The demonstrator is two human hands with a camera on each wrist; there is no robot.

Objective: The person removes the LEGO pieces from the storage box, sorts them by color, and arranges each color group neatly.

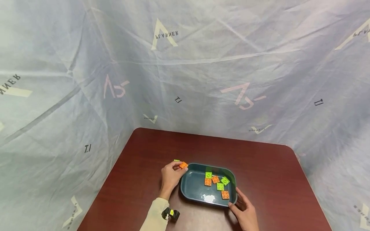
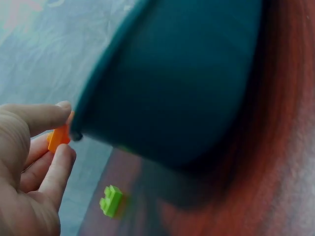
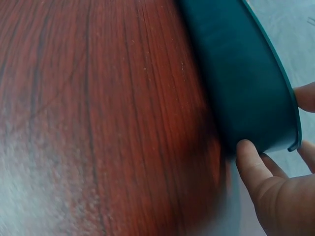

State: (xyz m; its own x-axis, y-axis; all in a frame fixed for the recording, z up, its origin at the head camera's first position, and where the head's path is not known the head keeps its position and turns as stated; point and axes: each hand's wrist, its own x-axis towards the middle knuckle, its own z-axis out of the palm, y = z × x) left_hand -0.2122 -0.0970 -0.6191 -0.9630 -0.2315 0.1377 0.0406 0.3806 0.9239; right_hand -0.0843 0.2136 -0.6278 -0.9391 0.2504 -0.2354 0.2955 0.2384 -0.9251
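My left hand (image 1: 171,175) pinches an orange toy brick (image 1: 183,165) between thumb and fingertips, at the left rim of a dark teal tray (image 1: 195,192). In the left wrist view that orange brick (image 2: 60,136) is level with the tray's edge. A green brick (image 2: 112,200) sits on the table beyond the left hand, mostly hidden in the head view. Inside the tray, several green and orange bricks lie toward the right side, among them an orange brick (image 1: 225,194) near the right corner. My right hand (image 1: 245,210) holds the tray's near right corner between thumb and fingers.
The tray stands on a reddish-brown wooden table (image 1: 260,163) with rounded far corners. Pale grey printed sheeting (image 1: 196,80) hangs behind the table and on both sides. A black band with a small device (image 1: 170,214) is on the left wrist, over a cream sleeve (image 1: 156,215).
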